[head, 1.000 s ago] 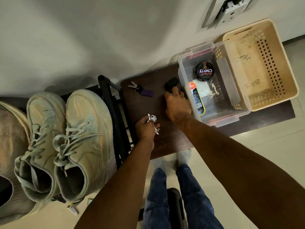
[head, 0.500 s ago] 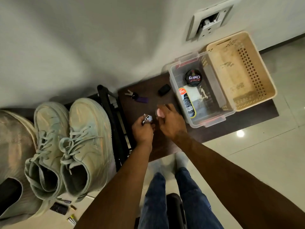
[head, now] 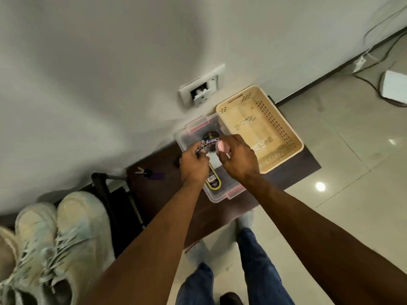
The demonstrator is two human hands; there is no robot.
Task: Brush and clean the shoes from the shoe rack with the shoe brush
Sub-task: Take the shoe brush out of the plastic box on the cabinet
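Both your hands hang over the clear plastic box (head: 217, 195), probably because that is where small clutter is being gathered before any brushing starts. Your left hand (head: 193, 165) pinches a small metal keyring-like piece (head: 201, 148), its fingers curled round it. Your right hand (head: 239, 159) holds a small pink round thing (head: 222, 147) at its fingertips; what it is cannot be told.

Directly under the two grips sits a round black polish tin (head: 211, 140), and just nearer you than your left hand a dark tube with a yellow edge (head: 213, 180) lies on the box floor. Beyond your right hand, touching the box, is a cream basket (head: 284, 128).

The pair of pale sneakers (head: 59, 243), the shoes to be cleaned, stands well apart from your left hand, out past that forearm on the black shoe rack (head: 114, 199). Between the rack and your left grip, keys with a purple tag (head: 152, 174) lie on the dark wooden top (head: 163, 194).

No shoe brush can be made out, so I judge the cleaning not yet begun.
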